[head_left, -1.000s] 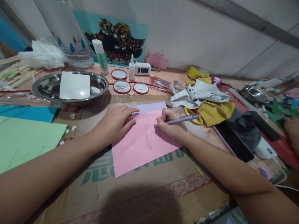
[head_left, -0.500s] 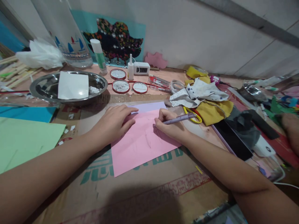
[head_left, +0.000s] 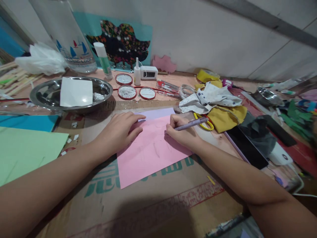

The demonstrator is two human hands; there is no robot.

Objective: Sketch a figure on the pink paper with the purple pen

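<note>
A sheet of pink paper [head_left: 143,158] lies tilted on the cardboard, with thin drawn lines on it. Beneath its far edge a lilac sheet [head_left: 160,113] shows. My left hand [head_left: 123,129] rests flat on the left side of the pink paper, fingers stretched out and thumb apart. On the paper's right side, my right hand [head_left: 182,130] grips a purple pen [head_left: 192,124], its shaft slanting up to the right. The pen's tip is at the paper, mostly hidden by my fingers; contact I cannot tell.
Left are a metal bowl [head_left: 47,96] holding a white card, and green paper [head_left: 29,148]. Behind stand a glue stick [head_left: 102,59], a small white bottle [head_left: 137,74] and red-rimmed dishes of beads [head_left: 126,92]. Right lie yellow-handled scissors [head_left: 209,125], fabric scraps [head_left: 210,97] and a phone [head_left: 245,147].
My right hand and the pen have shifted slightly to the right on the pink paper. My left hand stays in place. Another person's hand at the right edge has gone out of view.
</note>
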